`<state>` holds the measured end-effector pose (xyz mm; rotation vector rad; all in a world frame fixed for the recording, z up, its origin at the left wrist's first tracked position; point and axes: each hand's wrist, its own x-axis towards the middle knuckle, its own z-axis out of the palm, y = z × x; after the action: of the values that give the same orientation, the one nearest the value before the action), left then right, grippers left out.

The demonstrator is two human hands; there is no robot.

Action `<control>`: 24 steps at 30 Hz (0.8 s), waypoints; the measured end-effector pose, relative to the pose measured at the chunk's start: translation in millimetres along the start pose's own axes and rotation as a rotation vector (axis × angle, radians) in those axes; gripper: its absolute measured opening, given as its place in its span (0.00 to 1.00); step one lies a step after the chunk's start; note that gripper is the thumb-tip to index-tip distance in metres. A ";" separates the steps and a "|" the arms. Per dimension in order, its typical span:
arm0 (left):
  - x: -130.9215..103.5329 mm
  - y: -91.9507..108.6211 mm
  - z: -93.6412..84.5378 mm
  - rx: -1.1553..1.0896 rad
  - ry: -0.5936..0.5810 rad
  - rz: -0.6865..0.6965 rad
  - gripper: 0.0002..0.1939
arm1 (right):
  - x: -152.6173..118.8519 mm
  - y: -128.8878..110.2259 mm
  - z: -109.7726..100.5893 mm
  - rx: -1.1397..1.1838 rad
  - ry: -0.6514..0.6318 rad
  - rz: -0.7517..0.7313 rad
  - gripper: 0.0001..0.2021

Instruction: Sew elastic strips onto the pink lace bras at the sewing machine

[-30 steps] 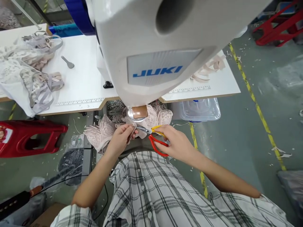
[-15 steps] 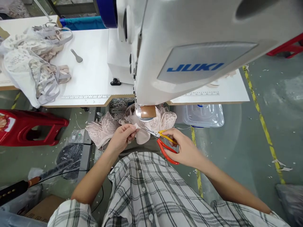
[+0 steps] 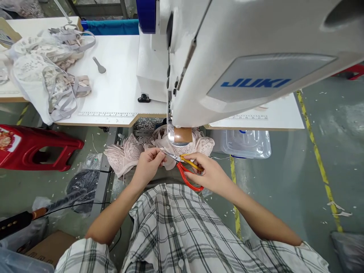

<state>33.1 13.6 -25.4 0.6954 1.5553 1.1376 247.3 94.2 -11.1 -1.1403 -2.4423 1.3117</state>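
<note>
My right hand (image 3: 206, 170) is closed round the handles of a pair of scissors (image 3: 190, 177), one loop red and the other yellow. Their blades point left and their tips reach the fingers of my left hand (image 3: 149, 162). That hand pinches an edge of a pale pink lace bra (image 3: 169, 162) below the sewing machine head (image 3: 182, 132). Lace cups (image 3: 125, 153) of the same pale pink spread to the left of my left hand. More lace (image 3: 205, 145) lies to the right, partly behind the machine. The exact spot between blades and fingertips is too small to make out.
The large white machine (image 3: 256, 76) fills the upper right. On the white table (image 3: 113, 83) lie a heap of pale lace garments (image 3: 42, 72) and a small grey tool (image 3: 99, 65). A red stool (image 3: 65, 148) stands left; a clear plastic box (image 3: 247, 144) is right, below the table edge.
My right hand and the scissors have moved left, bringing the blade tips up to my left fingers. The scissor handles look closer together. The whole view has shifted slightly.
</note>
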 end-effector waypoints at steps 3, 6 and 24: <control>-0.5 -1.0 0.2 0.006 0.009 0.022 0.15 | -0.6 1.0 -2.4 0.018 -0.020 0.042 0.18; -1.3 -2.6 2.8 -0.026 0.019 0.025 0.16 | -5.4 4.2 -2.8 0.026 -0.007 0.066 0.16; 0.2 23.1 13.4 -0.362 -0.326 -0.297 0.15 | 23.1 32.3 -58.7 -0.528 0.371 -0.296 0.22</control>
<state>43.0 26.8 -4.5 0.3685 1.0954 0.9894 275.2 159.1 -5.0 -0.9487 -2.5895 0.3388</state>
